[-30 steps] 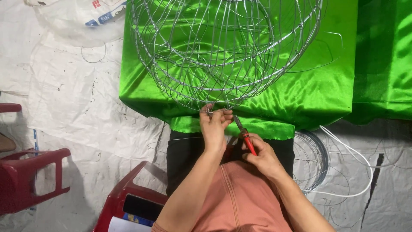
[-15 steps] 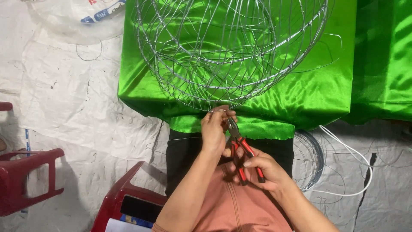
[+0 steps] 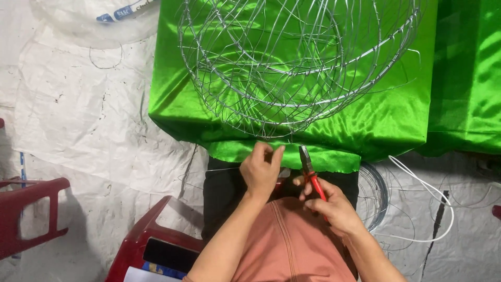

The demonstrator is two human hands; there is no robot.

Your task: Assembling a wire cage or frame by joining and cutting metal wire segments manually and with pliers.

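Pliers (image 3: 309, 169) (red-handled, jaws pointing up and nearly closed) lay gripped in the right hand (image 3: 329, 203), below the edge of the green cloth (image 3: 365, 120). A second earlier they had been at the lower rim of the wire frame (image 3: 297, 68), with both hands up against it; both had since drawn back toward the lap. The left hand (image 3: 262, 169) was pinched narrow on a thin wire (image 3: 224, 169) running left. The frame sat free on the cloth, which suggested that joint was finished. A wire coil (image 3: 377, 193) lay on the right.
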